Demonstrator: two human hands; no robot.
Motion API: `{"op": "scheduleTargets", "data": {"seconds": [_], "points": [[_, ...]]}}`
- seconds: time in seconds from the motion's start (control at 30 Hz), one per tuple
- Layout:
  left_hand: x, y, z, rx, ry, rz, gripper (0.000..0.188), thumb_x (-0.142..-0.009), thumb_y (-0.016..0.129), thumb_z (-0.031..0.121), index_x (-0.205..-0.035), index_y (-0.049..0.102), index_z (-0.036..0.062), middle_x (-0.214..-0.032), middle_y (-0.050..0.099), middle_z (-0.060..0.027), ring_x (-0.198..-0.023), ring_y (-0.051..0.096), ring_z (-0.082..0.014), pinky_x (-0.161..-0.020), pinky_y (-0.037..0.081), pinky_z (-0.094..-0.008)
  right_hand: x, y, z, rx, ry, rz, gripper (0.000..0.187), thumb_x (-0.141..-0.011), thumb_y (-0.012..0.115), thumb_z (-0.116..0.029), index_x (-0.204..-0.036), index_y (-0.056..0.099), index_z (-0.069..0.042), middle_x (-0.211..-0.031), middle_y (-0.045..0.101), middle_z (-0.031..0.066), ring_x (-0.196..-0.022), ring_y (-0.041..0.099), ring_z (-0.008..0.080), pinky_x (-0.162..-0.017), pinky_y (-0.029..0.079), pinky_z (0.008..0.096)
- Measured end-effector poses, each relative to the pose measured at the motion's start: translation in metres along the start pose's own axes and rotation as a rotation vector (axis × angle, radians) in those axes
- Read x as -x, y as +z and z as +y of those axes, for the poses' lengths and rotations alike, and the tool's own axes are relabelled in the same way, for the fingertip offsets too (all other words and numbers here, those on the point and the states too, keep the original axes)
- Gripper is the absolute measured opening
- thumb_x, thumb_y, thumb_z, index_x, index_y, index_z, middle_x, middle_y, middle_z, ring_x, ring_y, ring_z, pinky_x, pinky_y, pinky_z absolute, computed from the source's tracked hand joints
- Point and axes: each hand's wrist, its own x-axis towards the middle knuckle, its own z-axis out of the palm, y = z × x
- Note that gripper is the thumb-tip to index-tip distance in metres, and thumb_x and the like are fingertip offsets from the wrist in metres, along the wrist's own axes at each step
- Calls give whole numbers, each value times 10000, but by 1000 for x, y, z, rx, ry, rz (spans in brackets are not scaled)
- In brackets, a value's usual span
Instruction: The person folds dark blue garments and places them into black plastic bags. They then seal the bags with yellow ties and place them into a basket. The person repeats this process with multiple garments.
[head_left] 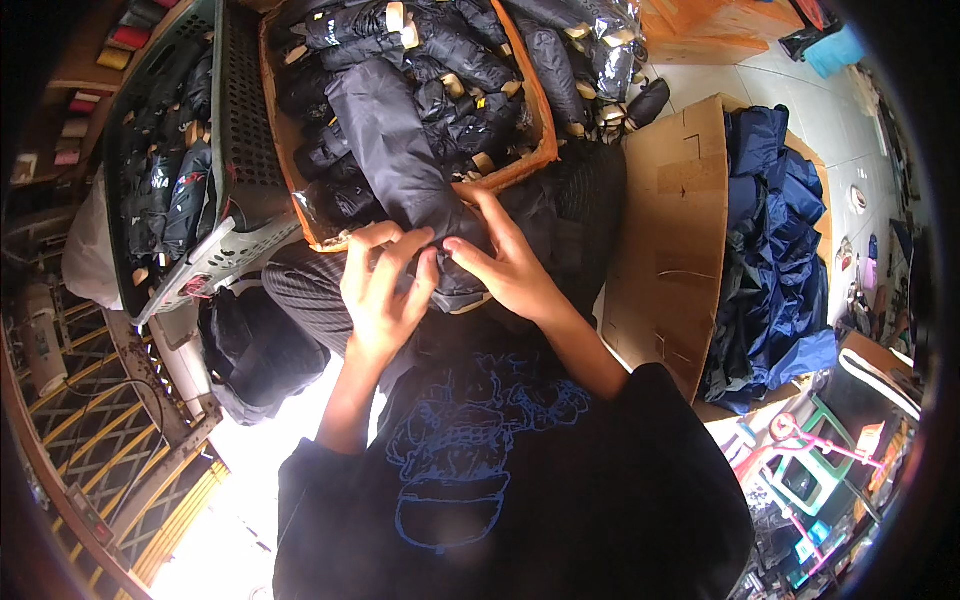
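A long black folded umbrella (385,135) lies across the near rim of an orange-edged carton, its near end toward my lap. My right hand (510,265) is closed round that near end, thumb on top and fingers on the far side. At the left of the same end, my left hand (382,290) has its fingers bent and pressed to the dark fabric with the fingertips. What lies between the two thumbs is too dark to make out. Behind, the carton (548,120) holds several black folded umbrellas (465,55) with beige handle ends.
On the left stands a grey-green perforated crate (245,120) with more black umbrellas. A brown cardboard box (665,250) on the right holds crumpled navy fabric (770,240). Black cloth (255,350) hangs beside my left knee. A green plastic stool (825,460) stands at lower right.
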Motion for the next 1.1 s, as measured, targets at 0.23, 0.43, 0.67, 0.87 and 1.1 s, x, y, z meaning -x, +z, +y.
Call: {"op": "scheduleTargets", "data": {"seconds": [0.23,0.43,0.67,0.87,1.1], "points": [[-9,5,-2,-16,24,-32,207,-750,687,-81,-935,648,4,-884,601,-110,-774,612,-237,-698,496,-329,-2,-4,2,112,-25,67,555,-837,708,-125,-1297,436,27,-1164,570,149,-1110,521,174,-969,399,321],[-13,19,-2,50,18,-8,214,-741,654,-115,-914,575,-18,-888,590,-141,-773,574,-280,-700,473,-361,-2,6,12,150,-77,251,447,-847,672,-111,-1217,465,31,-1120,579,172,-1085,544,219,-941,412,339],[-6,20,1,57,58,-49,197,-763,624,-125,-914,558,-18,-877,570,-142,-773,564,-290,-701,467,-368,1,8,19,200,-68,284,471,-846,663,-99,-1242,436,17,-1136,551,153,-1054,548,223,-919,422,338],[2,20,-2,220,-227,22,84,-872,558,-56,-941,551,-7,-911,549,-107,-807,553,-194,-717,453,-299,-1,-4,-6,-317,140,96,531,-888,636,-148,-1325,364,-20,-1173,521,124,-1076,514,171,-916,411,299],[-4,25,10,118,-102,22,123,-835,589,-87,-915,548,-3,-862,564,-135,-767,569,-263,-714,465,-326,7,6,7,-427,366,136,439,-912,594,-180,-1277,445,12,-1142,568,98,-1070,533,144,-930,427,295]]}}
